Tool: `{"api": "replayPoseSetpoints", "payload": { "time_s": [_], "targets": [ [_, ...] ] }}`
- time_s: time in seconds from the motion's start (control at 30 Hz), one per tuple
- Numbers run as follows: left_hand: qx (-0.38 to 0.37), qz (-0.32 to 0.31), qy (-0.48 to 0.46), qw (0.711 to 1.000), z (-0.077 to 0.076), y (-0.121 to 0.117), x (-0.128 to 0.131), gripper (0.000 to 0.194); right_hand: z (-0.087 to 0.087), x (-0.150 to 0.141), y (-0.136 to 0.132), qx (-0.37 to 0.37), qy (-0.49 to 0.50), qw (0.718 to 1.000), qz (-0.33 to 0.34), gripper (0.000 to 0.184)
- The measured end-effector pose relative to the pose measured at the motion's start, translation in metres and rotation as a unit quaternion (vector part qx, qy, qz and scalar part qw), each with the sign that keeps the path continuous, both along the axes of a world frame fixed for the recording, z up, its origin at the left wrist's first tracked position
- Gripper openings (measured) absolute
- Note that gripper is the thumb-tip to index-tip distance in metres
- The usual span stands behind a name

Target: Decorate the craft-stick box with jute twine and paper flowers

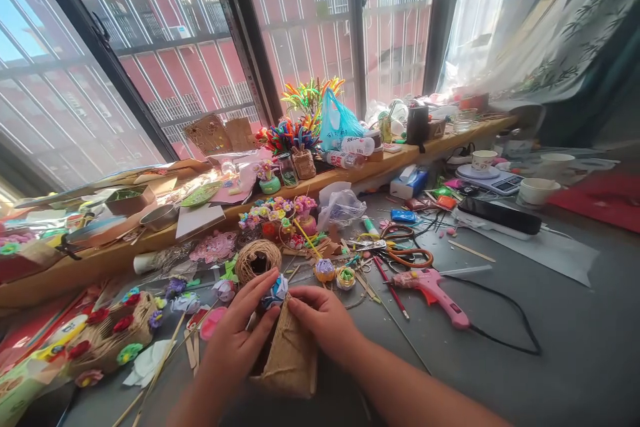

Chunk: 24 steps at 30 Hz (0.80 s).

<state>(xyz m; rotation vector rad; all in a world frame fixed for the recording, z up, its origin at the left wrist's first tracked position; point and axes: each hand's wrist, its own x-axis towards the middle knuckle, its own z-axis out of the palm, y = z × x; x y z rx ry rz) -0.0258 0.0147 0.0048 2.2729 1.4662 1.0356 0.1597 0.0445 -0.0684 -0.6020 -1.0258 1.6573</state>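
Both of my hands hold a brown burlap-covered box [291,357] low in the middle of the grey table [565,347]. My left hand [235,337] grips its left side, and its fingers pinch a small blue-and-white paper flower [277,291] at the box's top. On the right side, my right hand [323,317] is closed over the top edge, fingertips next to the flower. Just beyond lie a ball of twine [257,260] and two small paper flowers [334,272].
A pink glue gun [433,287] with a black cord lies right of my hands, with scissors [400,250] and sticks behind it. At the left is a woven piece with flowers [115,333]. The wooden sill [350,173] holds craft clutter, and cups [537,190] and a phone [500,215] sit far right.
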Motion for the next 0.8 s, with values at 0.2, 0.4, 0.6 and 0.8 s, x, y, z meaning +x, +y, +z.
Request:
{"api": "replayPoseSetpoints", "payload": {
  "time_s": [0.2, 0.4, 0.6, 0.8],
  "targets": [
    [-0.015, -0.008, -0.022, 1.000, 0.003, 0.001, 0.001, 0.043, 0.006, 0.001, -0.002, 0.000, -0.008, 1.000, -0.006, 0.054],
    [-0.004, -0.013, -0.029, 1.000, 0.002, 0.002, 0.002, 0.041, 0.010, -0.002, -0.002, 0.003, -0.025, 1.000, -0.012, 0.058],
    [-0.020, -0.004, -0.011, 1.000, 0.001, 0.001, 0.000, 0.043, 0.015, 0.018, -0.019, 0.015, -0.109, 0.990, -0.086, 0.055],
    [-0.020, -0.005, -0.030, 0.999, -0.006, 0.003, 0.000, 0.045, 0.005, 0.149, -0.049, 0.158, -0.395, 0.844, -0.326, 0.030]
  ]
}}
